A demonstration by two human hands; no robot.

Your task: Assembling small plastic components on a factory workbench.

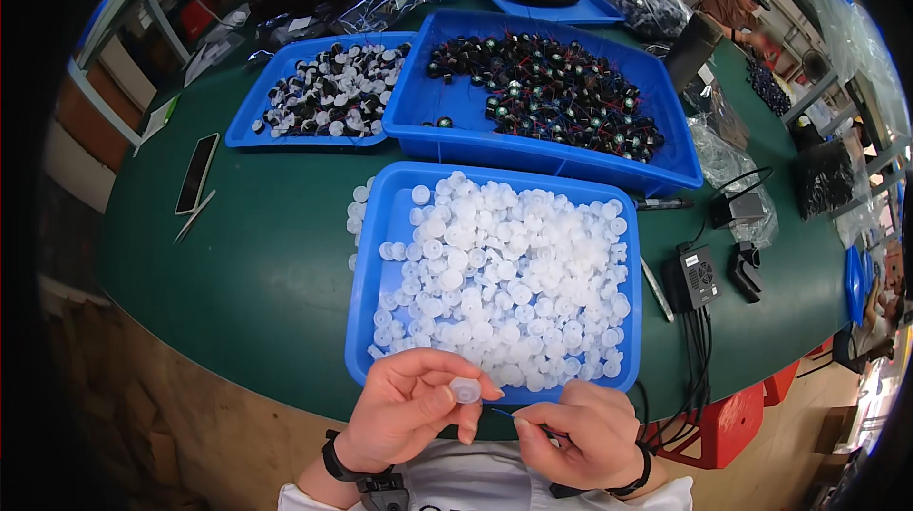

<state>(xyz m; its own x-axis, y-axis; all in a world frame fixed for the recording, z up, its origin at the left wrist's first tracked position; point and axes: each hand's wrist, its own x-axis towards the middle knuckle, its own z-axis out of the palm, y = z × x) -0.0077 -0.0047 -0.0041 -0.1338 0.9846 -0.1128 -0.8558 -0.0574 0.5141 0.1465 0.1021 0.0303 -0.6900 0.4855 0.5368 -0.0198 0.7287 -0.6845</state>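
My left hand (pixel 401 408) pinches a small translucent white plastic cap (pixel 465 390) between thumb and fingers, just over the near edge of a blue tray (pixel 359 321). Close by on the right, my right hand (pixel 588 435) is closed on a thin blue wire (pixel 502 412), whose end points toward the cap without plainly touching it. Whatever the wire joins is mostly hidden inside that hand. Heaped in the tray are many white plastic caps (pixel 514 273) of the same look.
Behind stand a deep blue bin (pixel 542 154) of small black wired parts and a blue tray (pixel 304 140) of black and white pieces. A phone (pixel 197 173) lies left; a small black fan-vented box (pixel 699 278) with cables lies right. A red stool (pixel 728 430) stands below the table. Another person (pixel 737 7) sits far right.
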